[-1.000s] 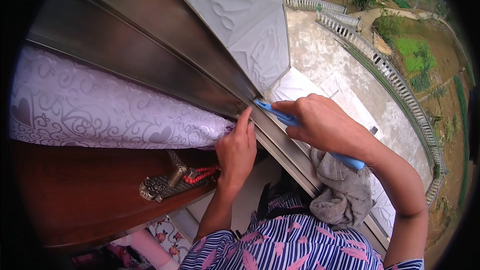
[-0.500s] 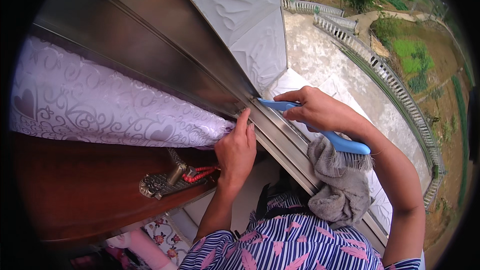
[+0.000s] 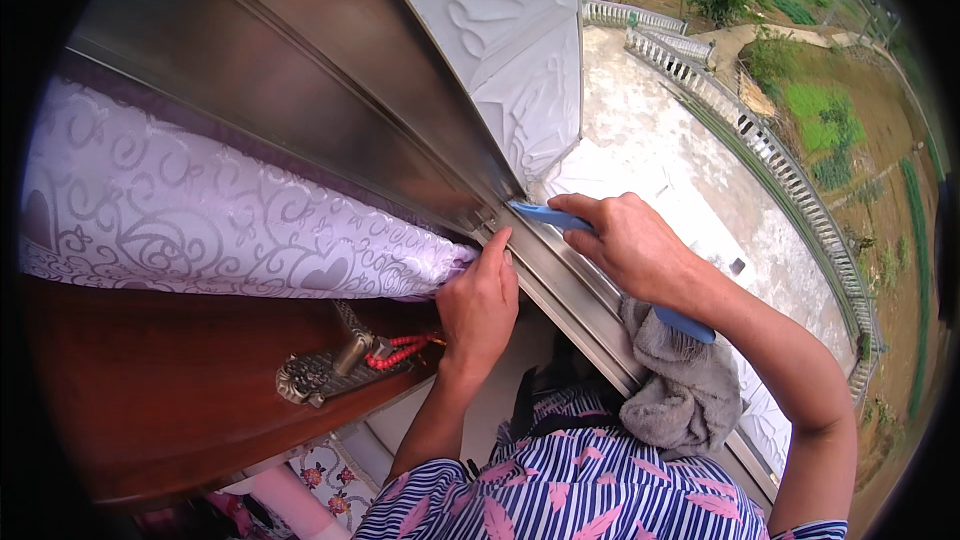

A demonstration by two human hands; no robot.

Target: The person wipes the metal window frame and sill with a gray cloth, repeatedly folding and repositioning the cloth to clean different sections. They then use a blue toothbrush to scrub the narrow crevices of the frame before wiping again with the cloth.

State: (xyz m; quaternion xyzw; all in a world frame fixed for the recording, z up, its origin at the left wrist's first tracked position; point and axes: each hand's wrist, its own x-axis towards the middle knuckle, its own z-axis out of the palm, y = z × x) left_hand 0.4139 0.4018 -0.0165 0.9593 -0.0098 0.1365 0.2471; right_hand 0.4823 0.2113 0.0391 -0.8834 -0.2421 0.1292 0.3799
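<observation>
My right hand (image 3: 640, 245) is closed around a blue brush (image 3: 548, 215). Its narrow handle tip touches the metal window track (image 3: 575, 265) near the corner by the upright frame. The bristle end points back toward me and is mostly hidden by my hand and wrist. My left hand (image 3: 480, 305) rests on the inner edge of the track, fingers stretched out, beside the gathered end of a pale lilac curtain (image 3: 230, 210). Below my right forearm, a grey cloth (image 3: 685, 400) is draped over the track.
At the left, a reddish-brown wooden door (image 3: 170, 380) carries an ornate metal handle (image 3: 350, 350) with red beads hung on it. White relief tiles (image 3: 510, 30) cover the outer wall. Far below outside lie a paved yard (image 3: 640, 90) and a curved balustrade (image 3: 760, 135).
The brush has turned, so its bristle end has dropped lower and further behind my right wrist. My right hand has shifted slightly downward and right. My left hand has moved slightly right.
</observation>
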